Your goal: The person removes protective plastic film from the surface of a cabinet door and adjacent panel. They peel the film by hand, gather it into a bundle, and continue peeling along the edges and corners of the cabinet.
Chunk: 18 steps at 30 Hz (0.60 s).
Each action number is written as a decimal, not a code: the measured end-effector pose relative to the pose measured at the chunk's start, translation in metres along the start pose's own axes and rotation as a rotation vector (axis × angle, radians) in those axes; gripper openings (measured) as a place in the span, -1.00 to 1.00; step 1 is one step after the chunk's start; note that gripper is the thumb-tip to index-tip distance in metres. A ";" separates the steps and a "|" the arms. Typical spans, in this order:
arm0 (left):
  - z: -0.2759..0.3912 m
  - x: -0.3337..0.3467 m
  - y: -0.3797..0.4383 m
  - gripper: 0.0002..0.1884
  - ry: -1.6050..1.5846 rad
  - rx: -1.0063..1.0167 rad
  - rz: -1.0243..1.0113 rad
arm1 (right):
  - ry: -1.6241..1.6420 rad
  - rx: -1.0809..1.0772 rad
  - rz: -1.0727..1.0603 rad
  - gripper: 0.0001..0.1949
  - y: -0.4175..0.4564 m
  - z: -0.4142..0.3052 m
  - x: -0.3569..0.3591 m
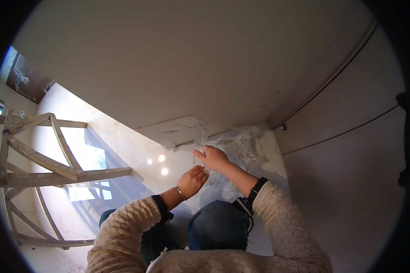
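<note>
Clear plastic film or tape [201,134] hangs from the lower edge of a pale panel [191,82], where more of it lies stuck and wrinkled. My right hand [213,157] is at this strip, its thumb and fingers about it. Just below, my left hand [192,181] has its fingers bent near the strip's lower end, on crumpled clear plastic. To the right of both hands a crumpled heap of clear film [241,150] lies on the pale floor. What the fingertips grip is partly hidden.
A wooden trestle-like frame [106,172] stands at the left on a glossy, sunlit floor [123,143]. At the right is a pale panelled surface [341,184] with dark seams and a small round metal fitting [283,127]. My knee [218,225] is close below my hands.
</note>
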<state>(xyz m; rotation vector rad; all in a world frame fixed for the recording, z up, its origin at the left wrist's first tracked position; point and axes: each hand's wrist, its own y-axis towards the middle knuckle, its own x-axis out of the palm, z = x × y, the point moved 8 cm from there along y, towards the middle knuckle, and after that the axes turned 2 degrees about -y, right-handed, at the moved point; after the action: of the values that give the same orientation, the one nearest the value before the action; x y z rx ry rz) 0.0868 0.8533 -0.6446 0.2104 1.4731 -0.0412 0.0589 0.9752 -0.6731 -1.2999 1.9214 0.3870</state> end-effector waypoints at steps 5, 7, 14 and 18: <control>0.015 -0.033 -0.023 -0.63 0.030 0.054 -0.122 | 0.030 -0.264 0.054 -0.72 -0.013 -0.028 0.001; 0.018 -0.056 -0.037 -0.64 -0.038 0.033 -0.162 | 0.053 -0.336 -0.044 -0.77 -0.021 -0.041 0.001; -0.053 -0.198 -0.051 -0.59 -0.060 -0.037 0.170 | 0.158 -0.462 -0.434 -0.78 -0.053 -0.076 0.002; -0.091 -0.195 -0.016 -0.46 0.333 -0.040 0.047 | 0.149 -0.536 -0.664 -0.80 -0.077 -0.121 -0.001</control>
<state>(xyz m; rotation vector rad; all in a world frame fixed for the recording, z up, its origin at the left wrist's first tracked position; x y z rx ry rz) -0.0245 0.8334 -0.4613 0.2272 1.7977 0.0638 0.0756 0.8671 -0.5802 -2.2690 1.4143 0.4811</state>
